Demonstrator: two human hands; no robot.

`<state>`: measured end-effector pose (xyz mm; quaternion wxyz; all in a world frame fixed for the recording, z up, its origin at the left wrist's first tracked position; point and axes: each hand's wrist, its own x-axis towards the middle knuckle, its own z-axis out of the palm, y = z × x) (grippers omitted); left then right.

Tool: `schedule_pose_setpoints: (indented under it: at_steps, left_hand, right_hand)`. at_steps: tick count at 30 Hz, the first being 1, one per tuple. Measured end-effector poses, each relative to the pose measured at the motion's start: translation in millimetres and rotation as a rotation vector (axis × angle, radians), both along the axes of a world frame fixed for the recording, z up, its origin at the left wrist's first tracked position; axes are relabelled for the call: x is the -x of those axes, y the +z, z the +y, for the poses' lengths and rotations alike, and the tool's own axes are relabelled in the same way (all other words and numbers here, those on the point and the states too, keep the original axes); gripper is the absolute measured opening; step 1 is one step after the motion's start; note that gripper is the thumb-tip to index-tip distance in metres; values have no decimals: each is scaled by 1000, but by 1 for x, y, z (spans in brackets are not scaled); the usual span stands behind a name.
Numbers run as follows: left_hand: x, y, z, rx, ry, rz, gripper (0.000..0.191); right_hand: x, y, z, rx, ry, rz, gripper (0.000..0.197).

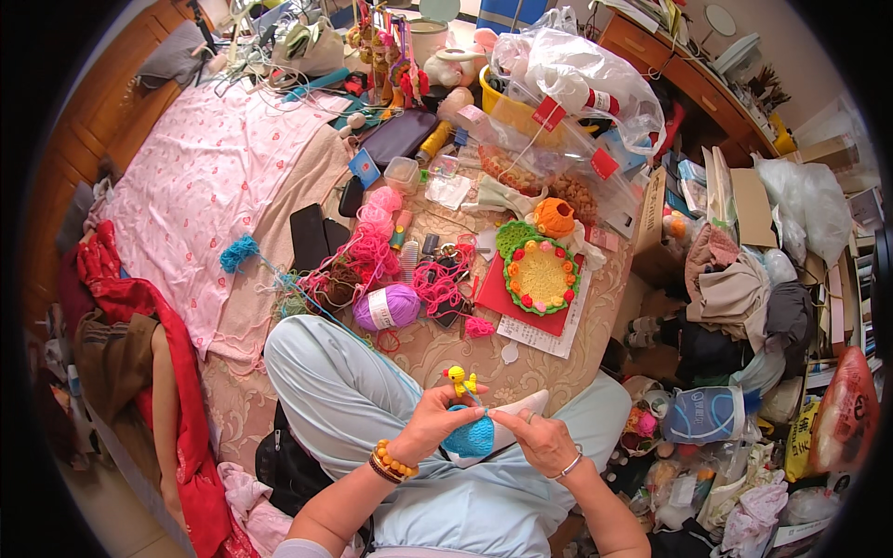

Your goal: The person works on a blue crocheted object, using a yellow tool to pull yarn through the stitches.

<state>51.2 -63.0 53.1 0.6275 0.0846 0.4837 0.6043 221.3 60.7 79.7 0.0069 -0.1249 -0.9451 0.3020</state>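
Observation:
My left hand (431,424) pinches a round blue crocheted piece (469,434) above my lap. At its forefinger sits a small yellow duck figure (459,380), with blue yarn passing beside it. My right hand (536,438) meets the edge of the blue piece with its fingertips closed; they appear to grip a thin crochet hook, mostly hidden by the fingers. A strand of blue yarn (328,313) runs from the work over my bent leg to a small blue yarn bundle (239,253) lying on the pink cloth.
Ahead lie a purple yarn ball (387,307), tangled pink yarn (370,254), a black phone (309,237) and a comb (409,259). A yellow-green crocheted piece with flowers (544,275) rests on a red folder (492,296). Cardboard boxes (649,209) and bags crowd the right side.

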Motion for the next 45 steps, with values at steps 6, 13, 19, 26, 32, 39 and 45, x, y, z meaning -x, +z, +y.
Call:
schedule_pose_setpoints:
  at_steps: [6, 13, 19, 26, 32, 39, 45]
  left_hand:
    - [1, -1, -1, -1, -1, -7, 32]
    - [1, 0, -1, 22, 2, -43, 31]
    - [0, -1, -1, 30, 3, -52, 31]
    - [1, -1, -1, 40, -4, -52, 30]
    - [0, 0, -1, 37, -4, -63, 30]
    - [-2, -3, 0, 23, -2, -70, 30]
    - [-11, -3, 1, -2, 111, -91, 32]
  right_hand:
    - [1, 0, 0, -10, 2, -11, 58]
    - [0, 0, -1, -40, 4, -31, 59]
    - [0, 1, -1, -69, 11, -52, 59]
    - [2, 2, 0, -74, 10, -16, 57]
    - [1, -3, 0, -3, -8, 19, 56]
    - [-1, -17, -7, 214, -58, 162, 50]
    - [8, -18, -39, 1470, -592, 171, 33]
